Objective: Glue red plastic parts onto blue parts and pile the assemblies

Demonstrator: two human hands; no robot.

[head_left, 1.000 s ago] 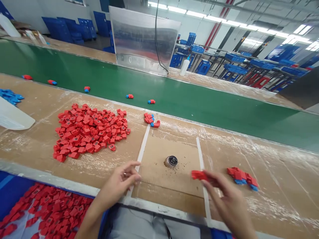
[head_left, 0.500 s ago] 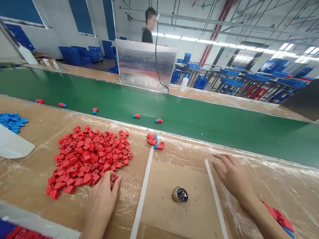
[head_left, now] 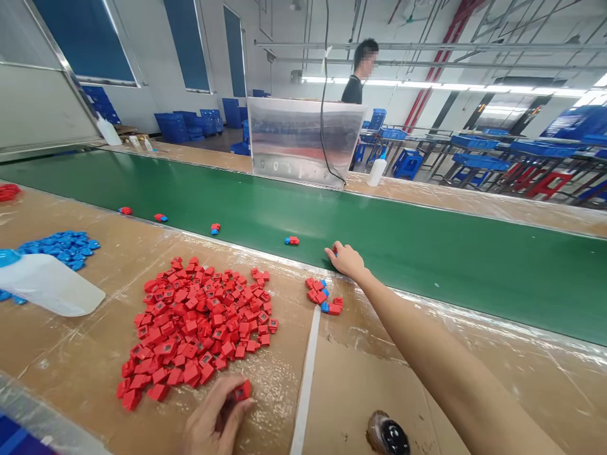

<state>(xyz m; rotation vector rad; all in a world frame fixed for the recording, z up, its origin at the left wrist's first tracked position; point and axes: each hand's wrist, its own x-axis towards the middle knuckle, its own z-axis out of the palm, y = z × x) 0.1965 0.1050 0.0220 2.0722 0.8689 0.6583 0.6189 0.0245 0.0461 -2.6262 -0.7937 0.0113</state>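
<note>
1. The left fingers (head_left: 222, 392) are pinched around one red piece (head_left: 243, 391), just beside the near edge of the heap of loose red pieces (head_left: 203, 325).
2. The right fingers (head_left: 340, 250) curl low over the green belt (head_left: 427, 246); whether they grip anything, I cannot tell.
3. Apparently done: four red-and-blue pieces (head_left: 294, 241) spaced along the belt, left of the right fingers.
4. Apparently left: that big heap beyond the left fingers, and the blue pieces (head_left: 66, 248) farther left on the desk (head_left: 268, 417).
</note>
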